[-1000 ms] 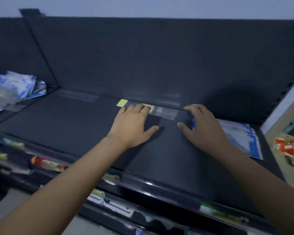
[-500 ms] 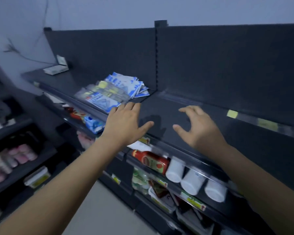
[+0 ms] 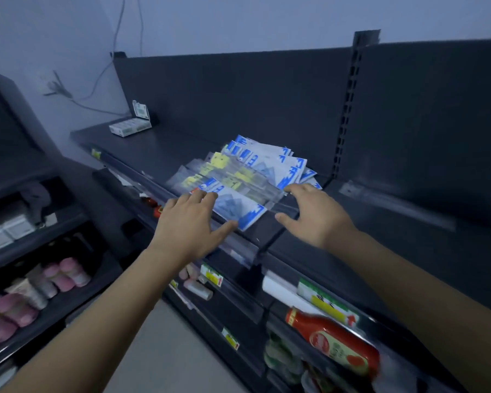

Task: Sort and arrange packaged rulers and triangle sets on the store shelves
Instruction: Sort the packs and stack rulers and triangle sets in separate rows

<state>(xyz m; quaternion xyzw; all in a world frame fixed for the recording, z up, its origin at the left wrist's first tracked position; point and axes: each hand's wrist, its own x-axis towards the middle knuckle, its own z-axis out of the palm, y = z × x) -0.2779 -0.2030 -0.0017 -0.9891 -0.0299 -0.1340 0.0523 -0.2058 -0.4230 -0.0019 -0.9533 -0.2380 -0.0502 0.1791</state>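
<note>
A loose pile of packaged triangle sets (image 3: 270, 163) with blue-and-white cards lies on the dark top shelf (image 3: 165, 148), mixed with clear ruler packs (image 3: 233, 177) bearing yellow labels. One blue-and-white pack (image 3: 238, 211) sits at the pile's near edge. My left hand (image 3: 190, 222) reaches it with spread fingers, fingertips at its left end and thumb by its near corner. My right hand (image 3: 315, 214) hovers at the pile's right side, fingers bent and spread, fingertips at the clear packs. Neither hand grips anything.
A small white box (image 3: 129, 126) stands at the shelf's far left. Lower shelves hold a red sauce bottle (image 3: 335, 344), white tubs and price tags. At the left another rack carries pink packets (image 3: 60, 276). A slotted upright (image 3: 349, 89) divides the back panels.
The view swung left from the bare shelf section to the pile. Both hands moved with it, off the flat shelf surface and up to the pile's near edge.
</note>
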